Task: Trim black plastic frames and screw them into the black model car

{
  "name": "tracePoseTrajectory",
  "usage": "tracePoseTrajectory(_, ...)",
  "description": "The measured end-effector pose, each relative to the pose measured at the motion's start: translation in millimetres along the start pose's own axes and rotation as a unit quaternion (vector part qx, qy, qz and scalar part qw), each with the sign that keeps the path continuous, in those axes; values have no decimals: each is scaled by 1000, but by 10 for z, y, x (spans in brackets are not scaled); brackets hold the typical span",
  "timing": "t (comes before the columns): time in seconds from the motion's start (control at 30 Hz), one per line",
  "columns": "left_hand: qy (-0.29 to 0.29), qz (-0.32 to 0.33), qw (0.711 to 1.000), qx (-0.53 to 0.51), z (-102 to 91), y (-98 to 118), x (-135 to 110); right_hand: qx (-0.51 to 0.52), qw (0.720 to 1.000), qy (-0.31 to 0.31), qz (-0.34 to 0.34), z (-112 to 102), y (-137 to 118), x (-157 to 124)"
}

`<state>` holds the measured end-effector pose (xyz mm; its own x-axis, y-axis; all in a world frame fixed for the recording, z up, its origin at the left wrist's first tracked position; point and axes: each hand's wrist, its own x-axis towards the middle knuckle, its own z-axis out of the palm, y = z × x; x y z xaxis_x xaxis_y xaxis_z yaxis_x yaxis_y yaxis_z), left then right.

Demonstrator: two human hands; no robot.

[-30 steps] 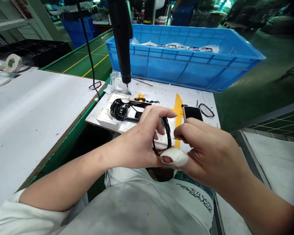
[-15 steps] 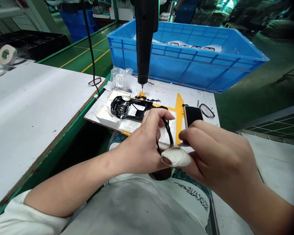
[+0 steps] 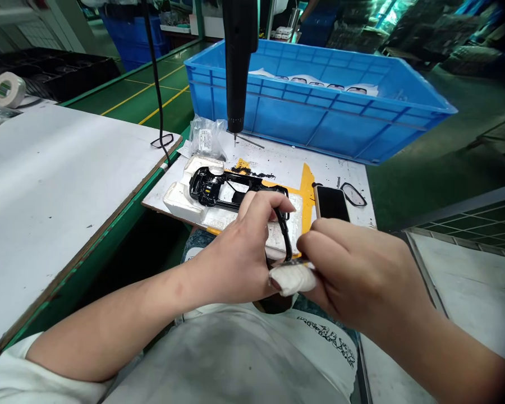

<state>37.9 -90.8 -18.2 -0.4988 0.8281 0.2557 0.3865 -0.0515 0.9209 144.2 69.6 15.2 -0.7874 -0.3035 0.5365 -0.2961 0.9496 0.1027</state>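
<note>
My left hand [image 3: 246,249] is closed around a thin, curved black plastic frame [image 3: 284,238], held above the near edge of the work board. Against its lower end, my right hand [image 3: 357,269] pinches a slim, blade-like metal tool [image 3: 298,261], mostly hidden by the fingers. White wrapping covers the right thumb [image 3: 292,279], and its tip points at the left hand. Just beyond the hands lies a black model car shell [image 3: 206,186] in a white foam cradle [image 3: 180,202]; the left fingers cover part of it.
A black electric screwdriver [image 3: 235,73] hangs over the board. Loose black screws [image 3: 252,171] lie beneath it. Behind stands a blue crate [image 3: 320,123] of framed parts. A phone [image 3: 331,203] and a black-rimmed clear piece [image 3: 353,194] sit right; a plastic bag [image 3: 207,137] lies back left.
Both hands have shifted slightly left in view, with the black frame still held and the tool at its lower end. The hanging screwdriver now appears further left and higher.
</note>
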Motion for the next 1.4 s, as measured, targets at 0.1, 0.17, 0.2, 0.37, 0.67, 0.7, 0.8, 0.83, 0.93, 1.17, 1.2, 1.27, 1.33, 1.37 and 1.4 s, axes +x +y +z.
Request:
tracePoseTrajectory(0.1, 3, -11, 1000, -14, 11, -6, -2, 3, 1000, 23, 0, 3, -4, -4)
tracePoseTrajectory(0.17, 8, -3, 1000, -27, 28, -13, -12, 0, 999, 30, 17, 3, 0, 1)
tracePoseTrajectory(0.2, 12, -1, 1000, -28, 37, -17, -17, 0, 999, 26, 22, 3, 3, 6)
tracePoseTrajectory(0.37, 19, -9, 999, -41, 81, -40, -23, 16, 1000, 15, -1, 1, -8, 14)
tracePoseTrajectory(0.67, 7, 10, 998, -63, 103, -59, -37, 19, 1000, 14, 3, -16, -24, -5)
tracePoseTrajectory(0.7, 3, 4, 998, -66, 100, -61, -42, 15, 1000, 19, 0, -15, -24, -5)
tracePoseTrajectory(0.8, 1, -6, 998, -59, 89, -62, -52, -10, 999, 22, 24, -9, -23, 1)
tracePoseTrajectory(0.83, 1, -9, 998, -54, 87, -62, -53, -18, 999, 17, 32, -6, -24, 3)
tracePoseTrajectory(0.93, -3, -25, 998, -56, 87, -64, -52, -14, 1000, 2, 15, -2, -33, 6)
tracePoseTrajectory(1.17, 1, -20, 998, -59, 108, -80, -87, -22, 999, 9, 39, 13, -34, -5)
tracePoseTrajectory(1.2, -1, -14, 999, -51, 107, -86, -90, -24, 999, 1, 32, 18, -42, -4)
tracePoseTrajectory(1.27, -5, -14, 999, -51, 107, -101, -87, -22, 1000, 4, 9, 23, -66, 0)
tracePoseTrajectory(1.33, -5, -16, 997, -70, 109, -113, -77, -18, 1000, 20, 1, 23, -84, 6)
tracePoseTrajectory(1.37, -1, -13, 997, -78, 111, -116, -72, -17, 1000, 24, 9, 21, -87, 6)
tracePoseTrajectory(1.4, 6, -6, 997, -79, 114, -118, -69, -19, 999, 26, 22, 20, -86, 5)
